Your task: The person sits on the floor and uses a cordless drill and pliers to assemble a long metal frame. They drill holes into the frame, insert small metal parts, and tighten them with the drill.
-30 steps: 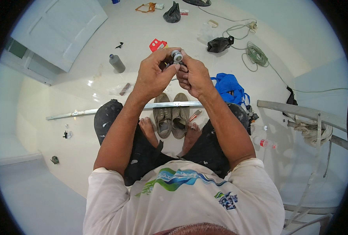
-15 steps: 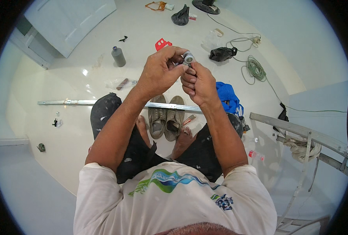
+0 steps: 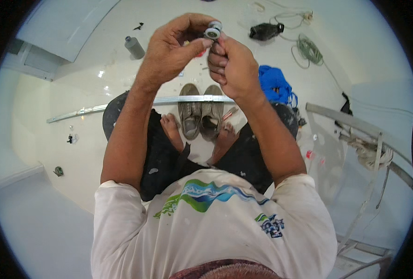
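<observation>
A small white and metal roller wheel [image 3: 212,33] is held up in front of me between both hands. My left hand [image 3: 167,49] curls its thumb and forefinger round the wheel's left side. My right hand [image 3: 234,63] pinches it from below right, with the other fingers folded in. Whatever the right fingers cover is hidden. Below the hands, a long silver metal rail [image 3: 165,100] runs sideways across a pair of worn shoes [image 3: 189,116], between my bare feet.
A blue bag [image 3: 274,81] sits beyond my right knee. A grey bottle [image 3: 134,47] stands ahead on the left. A black bag [image 3: 266,31] and coiled green cable [image 3: 309,49] lie ahead right. A metal ladder or stand [image 3: 355,128] is close on my right.
The whole view has shifted, with the floor things now higher in the picture. Both hands have risen toward the upper edge, the roller wheel still between them.
</observation>
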Available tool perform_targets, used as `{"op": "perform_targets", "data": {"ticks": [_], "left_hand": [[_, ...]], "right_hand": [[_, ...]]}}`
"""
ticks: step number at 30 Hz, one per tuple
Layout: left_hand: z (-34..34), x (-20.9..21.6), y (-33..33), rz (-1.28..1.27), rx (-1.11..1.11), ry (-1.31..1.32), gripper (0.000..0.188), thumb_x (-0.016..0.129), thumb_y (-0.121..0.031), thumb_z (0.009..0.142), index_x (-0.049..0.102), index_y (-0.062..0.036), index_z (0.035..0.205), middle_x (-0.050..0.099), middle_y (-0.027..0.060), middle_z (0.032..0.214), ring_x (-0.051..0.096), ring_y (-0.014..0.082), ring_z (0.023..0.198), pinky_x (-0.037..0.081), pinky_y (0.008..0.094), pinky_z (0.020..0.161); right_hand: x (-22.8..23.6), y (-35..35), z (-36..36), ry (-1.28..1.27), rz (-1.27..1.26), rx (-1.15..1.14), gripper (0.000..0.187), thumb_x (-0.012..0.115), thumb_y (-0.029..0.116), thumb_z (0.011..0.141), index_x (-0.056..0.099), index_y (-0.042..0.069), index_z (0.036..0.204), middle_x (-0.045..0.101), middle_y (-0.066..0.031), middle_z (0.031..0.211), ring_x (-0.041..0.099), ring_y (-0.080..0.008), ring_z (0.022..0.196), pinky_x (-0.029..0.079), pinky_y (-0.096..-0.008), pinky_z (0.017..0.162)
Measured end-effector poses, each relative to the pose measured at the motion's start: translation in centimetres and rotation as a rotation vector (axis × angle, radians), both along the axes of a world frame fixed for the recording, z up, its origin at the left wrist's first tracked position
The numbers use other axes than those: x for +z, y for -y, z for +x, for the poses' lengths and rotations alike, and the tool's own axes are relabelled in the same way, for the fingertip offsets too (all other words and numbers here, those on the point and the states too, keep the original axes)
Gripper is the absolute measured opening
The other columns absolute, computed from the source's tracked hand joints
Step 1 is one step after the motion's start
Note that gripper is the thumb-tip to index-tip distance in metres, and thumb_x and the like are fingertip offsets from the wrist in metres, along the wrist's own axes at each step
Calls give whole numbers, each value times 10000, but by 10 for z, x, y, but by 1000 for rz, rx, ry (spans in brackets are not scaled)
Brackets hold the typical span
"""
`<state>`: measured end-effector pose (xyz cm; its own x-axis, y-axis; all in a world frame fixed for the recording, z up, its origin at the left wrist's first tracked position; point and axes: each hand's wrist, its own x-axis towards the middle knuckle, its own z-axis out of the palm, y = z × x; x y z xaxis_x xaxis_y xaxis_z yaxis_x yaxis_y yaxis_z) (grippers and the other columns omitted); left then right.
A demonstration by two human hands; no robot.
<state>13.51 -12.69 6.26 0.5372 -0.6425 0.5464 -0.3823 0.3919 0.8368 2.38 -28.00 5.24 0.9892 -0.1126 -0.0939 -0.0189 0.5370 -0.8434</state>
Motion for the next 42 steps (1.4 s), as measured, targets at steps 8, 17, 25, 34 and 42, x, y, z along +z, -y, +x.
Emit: {"op": "perform_targets", "data": {"ticks": [8,17,25,34,42], "left_hand": [[0,-19,8,43,-101,-376,361,711,-95,1038,635,43,1363,733,104,1196,698,168,1089,573,336,989],[-18,-7,21,-30,-70,-387,347,707,-52,1027,621,57,1345,710,126,1221,676,186,1129,548,347,1016],[-16,-17,29,-43,-107,-443,320,685,-93,1045,612,35,1329,717,130,1208,684,205,1075,535,391,957],[-17,-17,24,-38,-57,-433,303,681,-89,1048,624,27,1322,721,126,1196,689,199,1082,548,393,942],[-15,-14,21,-31,-34,-407,302,671,-54,1042,626,31,1328,717,124,1206,688,197,1084,556,383,939]], "right_hand": [[11,8,-4,335,-1038,-476,421,583,397,1088,620,19,905,607,-162,672,663,-322,641,512,-463,636],[14,16,-10,38,-460,-263,294,530,235,1087,598,33,884,643,-114,672,651,-263,587,513,-417,568],[4,23,-9,336,-1155,-653,310,616,277,1082,620,13,920,668,-110,693,684,-281,612,527,-402,584],[1,20,-5,246,-917,-542,449,605,346,1101,663,-5,826,586,-101,622,572,-155,590,451,-374,560],[2,19,-3,221,-749,-437,409,581,301,1099,640,13,815,602,-65,666,535,-126,632,453,-340,606]]}}
